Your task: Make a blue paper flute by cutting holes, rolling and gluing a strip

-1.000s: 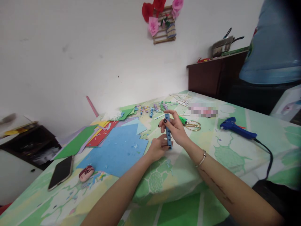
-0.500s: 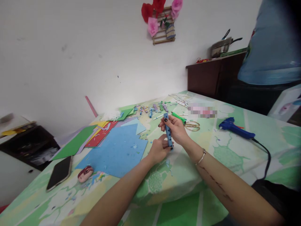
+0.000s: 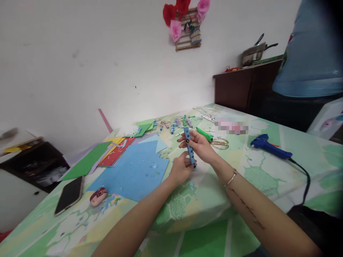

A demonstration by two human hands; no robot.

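Holding a slim blue spotted strip (image 3: pixel 190 150) in both hands above the near middle of the green-patterned tablecloth (image 3: pixel 206 200). Grasping its upper part with the right hand (image 3: pixel 201 145), with the thumb on its front face. Gripping its lower end with the fingers of the left hand (image 3: pixel 180 170). Tilting it slightly, with the top leaning left. Wearing a silver bracelet (image 3: pixel 230 178) on the right wrist. Having just to the left a large blue sheet (image 3: pixel 131 167), dotted with scraps, and farther left a green sheet (image 3: pixel 87 161). Having at near left a smartphone (image 3: pixel 69 195) and, just beside it, a pink and dark-red oval case (image 3: pixel 98 196). Having to the right gold-handled scissors (image 3: pixel 224 140) near the hand, and, well apart, a blue glue gun (image 3: pixel 270 147).
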